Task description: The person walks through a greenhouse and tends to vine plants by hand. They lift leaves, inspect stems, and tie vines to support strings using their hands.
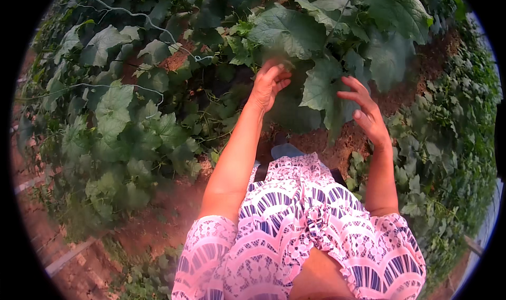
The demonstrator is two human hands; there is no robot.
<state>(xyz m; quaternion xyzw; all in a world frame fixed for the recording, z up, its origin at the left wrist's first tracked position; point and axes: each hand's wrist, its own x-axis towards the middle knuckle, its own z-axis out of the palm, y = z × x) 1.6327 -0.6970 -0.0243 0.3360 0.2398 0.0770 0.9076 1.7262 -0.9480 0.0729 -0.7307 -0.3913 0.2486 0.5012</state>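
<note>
Broad lobed leaves of a climbing vine (290, 29) hang before me at the top. My left hand (270, 82) is raised at the lower edge of these leaves, its fingers curled; a blur at the fingertips hides whether they pinch anything. My right hand (363, 108) is just right of a hanging leaf (322, 86), its fingers apart and nothing seen between them. A thin string (340, 17) runs upward among the leaves above my hands.
Pale twine (146, 17) dangles over dense vines (114, 110) on the left, with a second twine (106, 86) below. Another row of vines (438, 142) stands on the right. Reddish soil (158, 221) shows between rows. A pale strip (69, 258) lies at the lower left.
</note>
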